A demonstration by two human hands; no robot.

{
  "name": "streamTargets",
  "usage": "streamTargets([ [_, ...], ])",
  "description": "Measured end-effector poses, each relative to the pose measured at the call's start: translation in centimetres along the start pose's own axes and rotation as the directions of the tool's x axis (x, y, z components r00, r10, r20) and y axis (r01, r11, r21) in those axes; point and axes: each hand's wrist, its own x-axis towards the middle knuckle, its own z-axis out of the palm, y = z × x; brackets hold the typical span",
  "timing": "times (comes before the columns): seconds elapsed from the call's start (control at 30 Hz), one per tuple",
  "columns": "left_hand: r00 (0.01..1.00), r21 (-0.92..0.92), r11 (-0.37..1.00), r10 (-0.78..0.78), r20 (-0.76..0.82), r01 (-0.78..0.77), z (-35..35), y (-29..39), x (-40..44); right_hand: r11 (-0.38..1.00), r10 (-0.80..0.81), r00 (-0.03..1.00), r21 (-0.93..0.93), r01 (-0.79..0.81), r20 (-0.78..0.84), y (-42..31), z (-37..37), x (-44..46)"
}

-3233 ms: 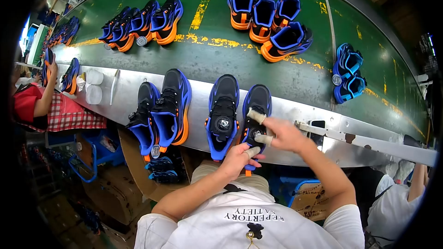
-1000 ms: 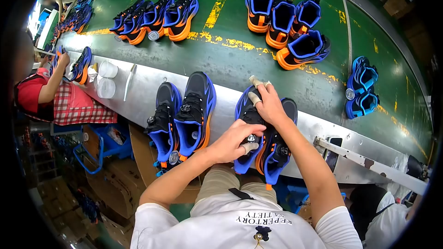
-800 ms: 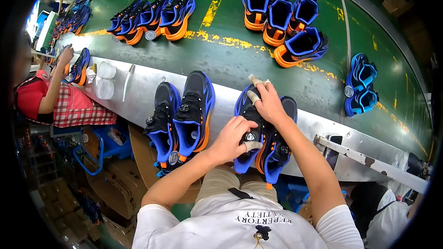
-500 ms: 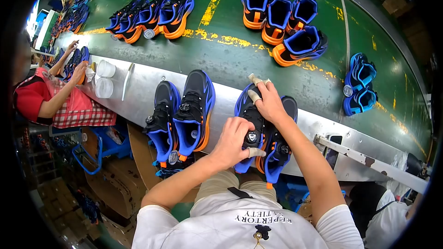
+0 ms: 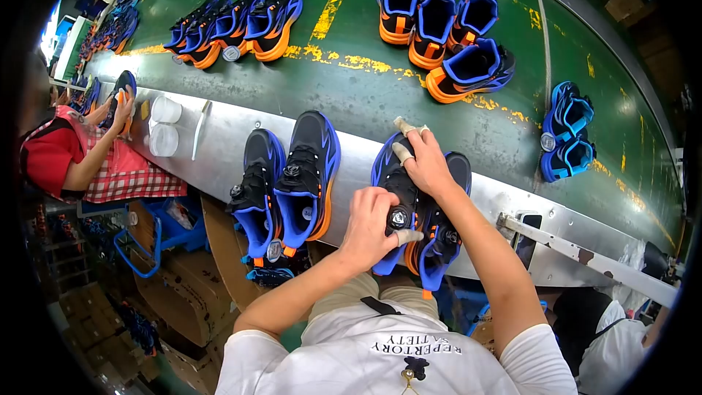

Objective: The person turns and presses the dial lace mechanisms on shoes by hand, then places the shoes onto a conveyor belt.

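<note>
My left hand [image 5: 371, 225] is closed on the upper of a black and blue sneaker [image 5: 395, 155], its fingers curled at the round lacing dial [image 5: 398, 217]. Over the toe of that same sneaker, my right hand [image 5: 425, 163] holds it down, with pale covers on some fingertips. A matching sneaker [image 5: 442, 243] with an orange heel tab lies against its right side, partly hidden by my right arm. To the left, another pair stands on the metal ledge: one sneaker [image 5: 262, 183] and its mate [image 5: 311, 168], toes pointing away from me.
On the green conveyor belt [image 5: 322, 91] stand a row of sneakers [image 5: 274, 23], a cluster [image 5: 431, 25] and a turquoise-lined pair [image 5: 567, 132]. White tubs [image 5: 164, 139] sit on the ledge [image 5: 219, 132] near a co-worker [image 5: 66, 153]. A metal bar [image 5: 585, 254] crosses at right.
Shoes on the belt have shifted slightly left. The co-worker now holds a sneaker upright. My hands stay on the same sneaker, while my left forearm has moved slightly.
</note>
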Motion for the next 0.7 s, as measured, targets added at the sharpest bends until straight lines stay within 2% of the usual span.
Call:
streamTargets([
  [0.07,0.993,0.047,0.995,-0.089,-0.079,0.093,0.6,0.4,0.0,1.0,0.0,1.0,0.003,0.0,0.006,0.3,-0.2,-0.1],
  [0.17,0.988,-0.087,0.987,0.129,-0.081,-0.136,1.4,-1.6,0.2,1.0,-0.009,1.0,0.013,0.009,0.019,0.9,0.0,-0.2],
  [0.2,0.992,-0.221,0.968,0.125,-0.005,-0.123,0.8,-1.7,0.8,1.0,-0.011,1.0,0.016,0.011,0.018,0.8,-0.2,-0.2],
  [0.3,0.939,-0.371,0.91,0.273,0.209,-0.182,-0.6,-3.0,2.3,1.0,-0.013,1.0,0.017,0.013,0.018,1.0,-0.4,-0.4],
  [0.33,0.942,-0.342,0.922,0.261,0.21,-0.18,-0.6,-2.9,2.1,1.0,-0.015,1.0,0.017,0.015,0.018,1.1,-0.4,-0.3],
  [0.4,0.992,-0.258,0.96,0.123,0.031,-0.111,0.2,-1.3,0.9,1.0,-0.025,1.0,0.001,0.025,-0.01,1.1,-0.5,-0.5],
  [0.47,0.993,-0.163,0.986,0.025,-0.114,-0.044,0.9,0.1,0.1,1.0,-0.021,1.0,-0.007,0.021,-0.02,1.2,-0.4,-0.6],
  [0.57,0.995,-0.114,0.992,0.049,-0.088,-0.058,1.7,-0.1,-0.3,1.0,-0.014,1.0,-0.004,0.014,-0.013,1.4,-0.6,-0.6],
  [0.67,0.972,-0.344,0.931,0.185,0.146,-0.125,0.5,-2.3,0.9,1.0,-0.008,1.0,0.003,0.008,-0.006,1.2,-1.0,-0.7],
  [0.7,0.95,-0.366,0.921,0.224,0.217,-0.134,0.2,-2.8,1.5,1.0,-0.006,1.0,0.006,0.006,-0.006,1.3,-1.0,-0.7],
])
